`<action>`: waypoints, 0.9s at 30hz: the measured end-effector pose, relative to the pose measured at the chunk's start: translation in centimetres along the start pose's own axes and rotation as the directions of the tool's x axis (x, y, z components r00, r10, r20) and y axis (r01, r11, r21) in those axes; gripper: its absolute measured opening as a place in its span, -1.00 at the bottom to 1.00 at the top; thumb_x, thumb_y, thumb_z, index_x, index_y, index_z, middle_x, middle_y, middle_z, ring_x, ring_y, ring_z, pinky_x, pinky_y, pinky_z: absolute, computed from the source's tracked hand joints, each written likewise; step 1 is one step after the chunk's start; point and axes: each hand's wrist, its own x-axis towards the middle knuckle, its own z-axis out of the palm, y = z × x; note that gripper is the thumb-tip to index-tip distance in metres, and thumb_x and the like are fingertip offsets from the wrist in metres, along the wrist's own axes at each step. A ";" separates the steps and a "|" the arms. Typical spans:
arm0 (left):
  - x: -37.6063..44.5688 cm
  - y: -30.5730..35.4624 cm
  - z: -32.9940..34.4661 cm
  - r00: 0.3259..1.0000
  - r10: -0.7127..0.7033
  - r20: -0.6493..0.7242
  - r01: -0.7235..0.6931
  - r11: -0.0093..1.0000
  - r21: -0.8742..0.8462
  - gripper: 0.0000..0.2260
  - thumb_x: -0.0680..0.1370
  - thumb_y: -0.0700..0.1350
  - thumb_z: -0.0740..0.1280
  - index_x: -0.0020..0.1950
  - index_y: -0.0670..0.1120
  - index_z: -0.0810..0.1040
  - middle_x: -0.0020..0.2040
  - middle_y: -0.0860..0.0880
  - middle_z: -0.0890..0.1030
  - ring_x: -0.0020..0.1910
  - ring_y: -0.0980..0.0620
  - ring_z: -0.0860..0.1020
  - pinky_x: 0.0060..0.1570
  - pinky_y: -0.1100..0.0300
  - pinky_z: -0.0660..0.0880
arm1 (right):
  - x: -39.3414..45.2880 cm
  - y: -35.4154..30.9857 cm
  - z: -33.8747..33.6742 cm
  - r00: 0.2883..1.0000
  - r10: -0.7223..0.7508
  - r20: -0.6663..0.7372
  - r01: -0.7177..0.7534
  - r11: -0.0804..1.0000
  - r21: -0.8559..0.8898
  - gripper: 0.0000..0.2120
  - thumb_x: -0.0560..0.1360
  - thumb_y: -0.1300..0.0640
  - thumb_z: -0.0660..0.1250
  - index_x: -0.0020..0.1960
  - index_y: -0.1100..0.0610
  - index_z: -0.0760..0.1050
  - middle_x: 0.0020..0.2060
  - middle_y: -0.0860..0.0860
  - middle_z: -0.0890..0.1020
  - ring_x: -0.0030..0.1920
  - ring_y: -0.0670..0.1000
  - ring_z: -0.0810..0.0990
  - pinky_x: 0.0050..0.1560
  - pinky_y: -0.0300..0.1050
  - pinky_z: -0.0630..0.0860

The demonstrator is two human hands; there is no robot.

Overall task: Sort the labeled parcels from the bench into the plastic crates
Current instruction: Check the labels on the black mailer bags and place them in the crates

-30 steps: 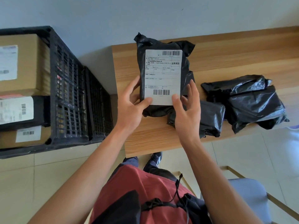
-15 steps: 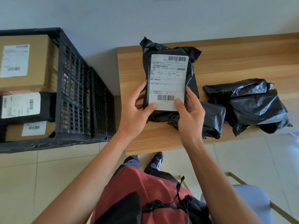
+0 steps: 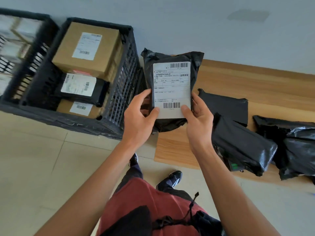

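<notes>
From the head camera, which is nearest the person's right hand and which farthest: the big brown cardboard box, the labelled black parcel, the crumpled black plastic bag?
1. Labelled black parcel, held in the right hand.
2. Crumpled black plastic bag, far right on the bench.
3. Big brown cardboard box, in the left crate.

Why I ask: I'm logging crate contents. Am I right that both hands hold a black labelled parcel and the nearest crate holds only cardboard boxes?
Not quite. In the head view, the crate holds two cardboard boxes and also a black bag. The left hand and right hand do hold the black labelled parcel.
</notes>
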 end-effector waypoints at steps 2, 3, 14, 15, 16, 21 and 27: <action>0.2 -1.1 -1.9 0.997 -0.056 -0.054 0.053 0.998 -0.041 -0.52 0.58 -0.22 0.46 0.49 -0.04 0.48 0.30 0.08 0.63 0.26 0.19 0.59 0.14 0.20 0.61 | 0.2 0.0 2.4 0.998 0.002 0.063 0.000 0.999 -0.040 -0.56 0.64 0.39 0.30 0.22 -0.17 0.52 0.13 -0.15 0.73 0.22 -0.12 0.68 0.21 -0.17 0.61; 0.3 -1.5 -2.9 0.993 -0.084 -0.079 0.079 0.995 -0.065 -0.52 0.58 -0.24 0.46 0.49 -0.06 0.49 0.29 0.08 0.64 0.25 0.20 0.60 0.14 0.20 0.62 | 0.4 0.1 3.7 0.996 0.004 0.089 0.002 0.998 -0.064 -0.56 0.64 0.38 0.30 0.22 -0.17 0.53 0.15 -0.13 0.73 0.23 -0.11 0.68 0.25 -0.12 0.62; 3.7 -9.4 -17.7 0.922 -0.337 -0.190 0.305 0.935 -0.180 -0.54 0.60 -0.26 0.42 0.49 -0.03 0.48 0.18 0.25 0.63 0.16 0.42 0.57 0.15 0.44 0.51 | 2.3 3.0 22.4 0.943 0.045 0.330 0.085 0.925 -0.370 -0.57 0.64 0.32 0.32 0.45 0.01 0.52 0.22 -0.10 0.70 0.20 -0.11 0.68 0.22 -0.02 0.65; 4.2 -10.3 -19.1 0.917 -0.355 -0.184 0.326 0.930 -0.171 -0.55 0.60 -0.23 0.42 0.48 -0.01 0.49 0.19 0.24 0.64 0.17 0.39 0.57 0.21 0.36 0.53 | 2.6 3.5 24.2 0.938 0.051 0.344 0.095 0.913 -0.396 -0.57 0.64 0.31 0.32 0.46 0.02 0.52 0.22 -0.10 0.70 0.19 -0.12 0.68 0.20 -0.04 0.66; 4.7 -11.3 -20.5 0.911 -0.373 -0.173 0.344 0.922 -0.177 -0.56 0.61 -0.20 0.42 0.47 0.02 0.50 0.21 0.23 0.65 0.18 0.35 0.59 0.27 0.25 0.54 | 2.8 3.8 25.8 0.933 0.062 0.355 0.100 0.901 -0.421 -0.58 0.65 0.30 0.32 0.46 0.02 0.52 0.22 -0.11 0.69 0.18 -0.12 0.68 0.17 -0.05 0.67; 6.5 -14.2 -25.5 0.898 -0.438 -0.048 0.418 0.881 -0.222 -0.67 0.63 -0.18 0.38 0.33 0.16 0.56 0.23 0.19 0.66 0.15 0.29 0.62 0.31 0.12 0.53 | 4.8 5.7 31.2 0.914 0.148 0.377 0.058 0.874 -0.483 -0.60 0.66 0.27 0.32 0.46 0.01 0.51 0.22 -0.09 0.69 0.17 -0.07 0.69 0.12 -0.03 0.70; 8.6 -16.7 -29.1 0.833 -0.550 -0.056 0.534 0.828 -0.173 -0.52 0.66 -0.01 0.35 0.59 0.02 0.40 0.33 0.13 0.62 0.14 0.25 0.60 0.20 0.28 0.50 | 8.1 7.6 33.4 0.882 0.237 0.407 0.018 0.846 -0.533 -0.61 0.65 0.31 0.32 0.43 0.04 0.54 0.16 -0.07 0.73 0.14 -0.04 0.72 0.18 0.02 0.67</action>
